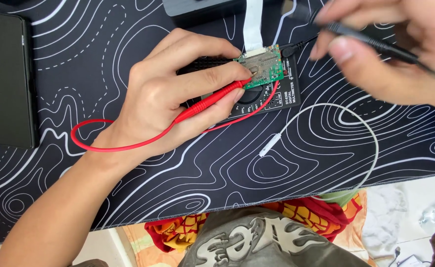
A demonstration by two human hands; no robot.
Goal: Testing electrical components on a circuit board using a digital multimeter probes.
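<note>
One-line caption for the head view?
Left hand presses red probe to circuit board; right hand holds black probe.

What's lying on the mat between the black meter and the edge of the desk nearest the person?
In the head view, a thin white cable loops across the patterned desk mat between the black meter and the near edge; otherwise that stretch is bare.
</note>
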